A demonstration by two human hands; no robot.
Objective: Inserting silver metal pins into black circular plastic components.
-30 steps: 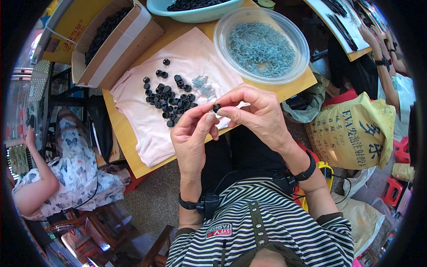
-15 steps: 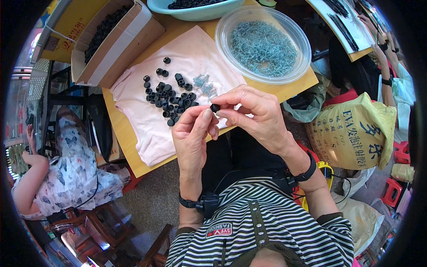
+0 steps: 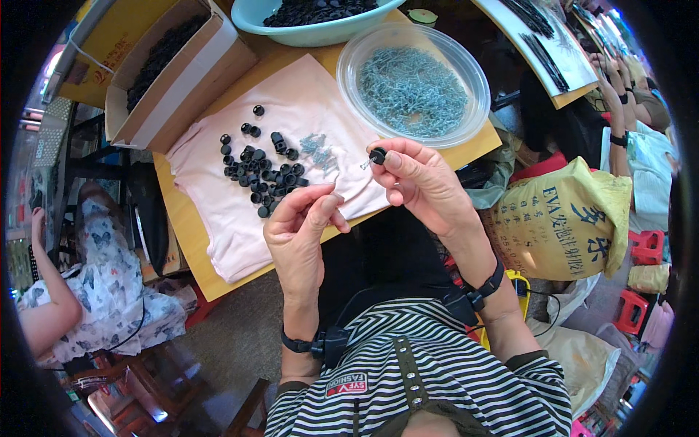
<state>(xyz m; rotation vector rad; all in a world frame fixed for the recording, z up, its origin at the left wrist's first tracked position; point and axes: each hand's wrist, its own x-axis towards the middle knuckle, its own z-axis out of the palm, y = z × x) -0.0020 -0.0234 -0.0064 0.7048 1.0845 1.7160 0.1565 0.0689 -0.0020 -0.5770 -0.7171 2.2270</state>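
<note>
My right hand (image 3: 419, 178) pinches a small round black plastic cap (image 3: 378, 155) between thumb and fingers, and a silver screw (image 3: 366, 164) sticks out of it toward the left. To its left and a little lower, my left hand (image 3: 302, 226) is closed in a pinch, thumb against fingertips; what it holds, if anything, is hidden. Beyond my left hand, several loose black caps (image 3: 262, 173) are scattered on a pale pink cloth (image 3: 233, 255). A small heap of silver screws (image 3: 318, 151) lies on the cloth to the right of these caps.
A clear round tub (image 3: 477, 109) of screws stands at the table's back right. Behind are a pale green basin (image 3: 306, 31) and an open cardboard box (image 3: 178, 91), both with black parts. The wooden table (image 3: 193, 266) ends before my lap. A yellow sack (image 3: 557, 218) stands right; another person's arm (image 3: 54, 291) shows left.
My hands have come apart. The right one has moved right and up with the black cap, whose screw now shows; the left has drawn away to the left. The whole view has shifted slightly.
</note>
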